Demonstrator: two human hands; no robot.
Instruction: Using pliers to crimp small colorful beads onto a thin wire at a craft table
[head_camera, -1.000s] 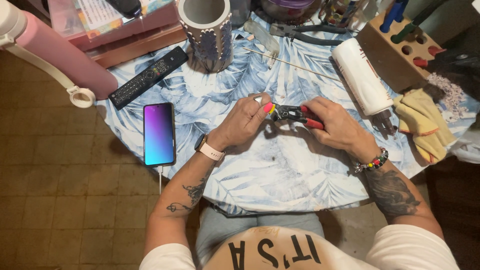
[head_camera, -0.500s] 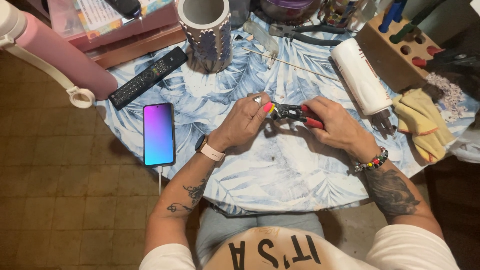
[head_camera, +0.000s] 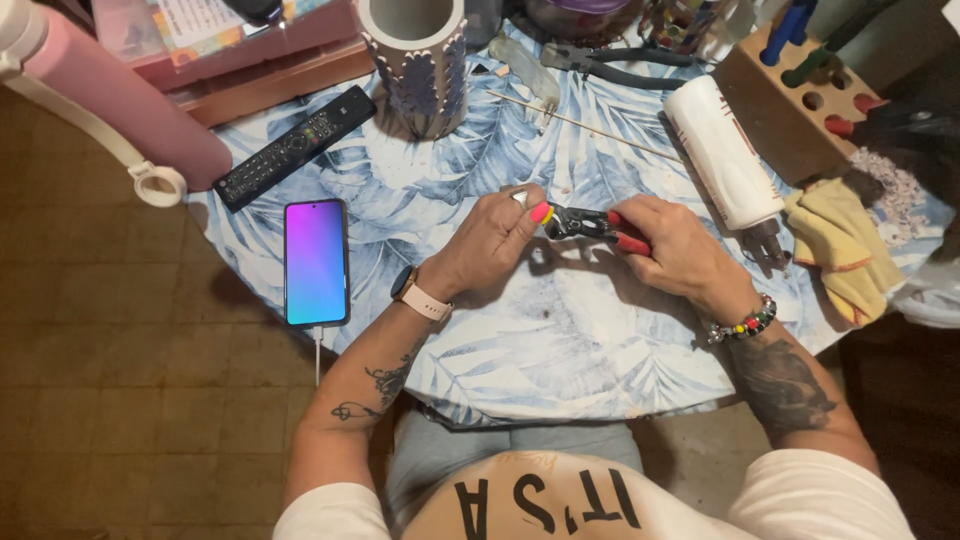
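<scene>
Pliers (head_camera: 590, 224) | right hand (head_camera: 672, 252) gripping handles | left hand (head_camera: 490, 240) pinching, perhaps wire

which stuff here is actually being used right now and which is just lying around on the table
In use:
- red-handled pliers, in the right hand
- small piece pinched by the left hand at the pliers' tip, too small to identify

Lying about:
- smartphone, screen lit
- black remote control
- pink bottle
- white roll
- yellow cloth
- second pliers
- wooden tool block
</scene>
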